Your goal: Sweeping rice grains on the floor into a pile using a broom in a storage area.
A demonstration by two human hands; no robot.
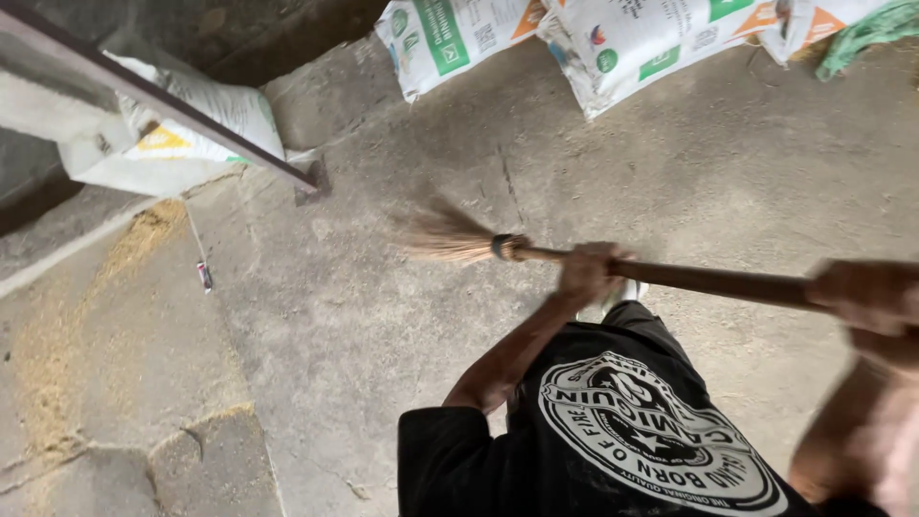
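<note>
Left hand [586,271] and right hand [866,295] both clenched on one broom [536,253]; four sacks [632,38] behind.

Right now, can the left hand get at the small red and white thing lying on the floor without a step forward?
Probably not. The left hand is closed around the broom handle, and the small red and white thing lies far off to its left across open concrete floor. Nothing blocks the way; it simply looks out of arm's range.

broom bristles [445,235]: motion-blurred | right hand [876,297]: blurred, cut by edge | sacks [613,38]: tops cropped
</note>
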